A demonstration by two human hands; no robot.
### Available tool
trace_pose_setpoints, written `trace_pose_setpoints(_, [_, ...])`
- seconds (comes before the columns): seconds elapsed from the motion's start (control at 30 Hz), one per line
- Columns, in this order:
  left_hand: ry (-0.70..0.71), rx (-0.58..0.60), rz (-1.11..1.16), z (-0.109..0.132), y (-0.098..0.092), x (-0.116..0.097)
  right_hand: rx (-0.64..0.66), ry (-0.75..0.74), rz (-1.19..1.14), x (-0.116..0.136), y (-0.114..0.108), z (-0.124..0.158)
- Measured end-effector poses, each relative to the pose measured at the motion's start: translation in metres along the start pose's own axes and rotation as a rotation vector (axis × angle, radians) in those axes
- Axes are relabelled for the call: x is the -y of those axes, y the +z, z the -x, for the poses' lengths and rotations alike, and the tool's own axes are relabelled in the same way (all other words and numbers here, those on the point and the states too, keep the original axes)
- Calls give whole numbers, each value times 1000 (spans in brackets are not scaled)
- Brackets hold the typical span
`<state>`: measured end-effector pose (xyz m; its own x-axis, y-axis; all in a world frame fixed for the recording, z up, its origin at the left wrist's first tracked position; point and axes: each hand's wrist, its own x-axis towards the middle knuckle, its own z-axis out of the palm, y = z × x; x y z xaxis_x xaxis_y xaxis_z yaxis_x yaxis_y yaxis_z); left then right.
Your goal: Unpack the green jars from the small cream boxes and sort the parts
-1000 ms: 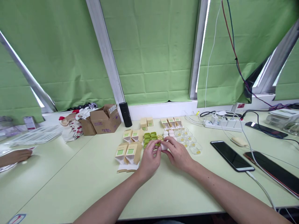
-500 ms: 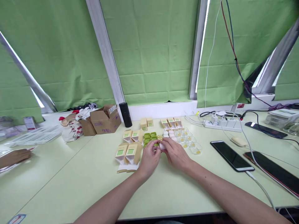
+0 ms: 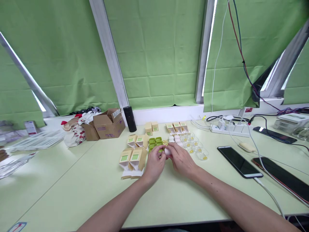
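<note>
My left hand [image 3: 156,161] and my right hand [image 3: 181,158] meet over the table, fingers closed round a small pale pink piece [image 3: 167,151]. A yellowish rim shows at its left end, pinched by my left fingertips. Just behind the hands lie green square trays [image 3: 152,140], small yellow pieces [image 3: 165,142] and white and pink pieces [image 3: 177,139]. Clear plastic cups with yellow bits [image 3: 202,155] stand to the right. Open kraft boxes with green labels [image 3: 137,157] lie left of my left hand.
Behind stand more small boxes [image 3: 177,128], a black cylinder [image 3: 129,119] and a cardboard carton [image 3: 109,124]. Phones [image 3: 240,162], cables and a power strip [image 3: 230,129] lie right. At the far left edge, another person's hand [image 3: 3,154] is near plastic packets [image 3: 15,165].
The other person's hand at the left has drawn back toward the frame edge, uncovering the plastic packets. My own hands have hardly moved.
</note>
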<state>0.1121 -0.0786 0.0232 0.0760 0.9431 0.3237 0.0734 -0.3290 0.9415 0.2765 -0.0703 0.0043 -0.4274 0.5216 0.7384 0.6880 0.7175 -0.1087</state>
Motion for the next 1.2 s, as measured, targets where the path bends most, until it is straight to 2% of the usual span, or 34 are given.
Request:
trace_pose_setpoints(0.33, [-33, -5, -7, -1, 0, -1, 2, 17, -35, 1, -1, -1])
trace_pose_setpoints(0.47, [110, -2, -135, 0, -10, -2, 11, 31, -118, -4, -5, -1])
trace_pose_setpoints(0.6, [273, 53, -284, 1, -22, -4, -3, 9, -152, -7, -11, -1])
trace_pose_setpoints(0.73, [299, 121, -323, 2, -24, -2, -43, -56, -193, -6, -15, -1])
trace_pose_setpoints(0.83, [305, 102, -348, 1, -21, 0, -47, -64, -257, -3, -15, -1])
trace_pose_setpoints(0.9, [305, 56, -360, 1, -19, 0, -63, -15, -342, -1, -15, -1])
trace_pose_setpoints(1.07, [338, -54, -407, 1, -19, 1, -209, 192, -591, 5, -13, -2])
trace_pose_setpoints(1.2, [446, -84, -454, 2, -19, 6, -185, 324, -637, 11, -10, -3])
